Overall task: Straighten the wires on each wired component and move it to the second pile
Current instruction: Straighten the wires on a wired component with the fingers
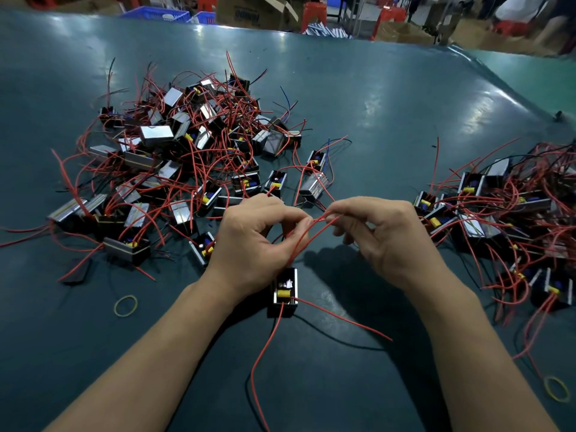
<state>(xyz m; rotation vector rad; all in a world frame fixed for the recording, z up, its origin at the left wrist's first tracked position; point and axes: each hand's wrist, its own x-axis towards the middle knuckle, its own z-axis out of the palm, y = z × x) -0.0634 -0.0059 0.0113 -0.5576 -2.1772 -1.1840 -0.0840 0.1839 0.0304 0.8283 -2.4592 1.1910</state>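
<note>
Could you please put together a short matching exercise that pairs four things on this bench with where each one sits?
Things:
1. large pile of wired components
2. smaller pile of wired components
3. single component with red wires pinched by the left hand and right hand
4. yellow rubber band

Places:
A. far right of the table
B. between the two wrists, near the middle
C. upper left of the table
D. just left of the left forearm

Pairs: 1-C, 2-A, 3-B, 4-D
</note>
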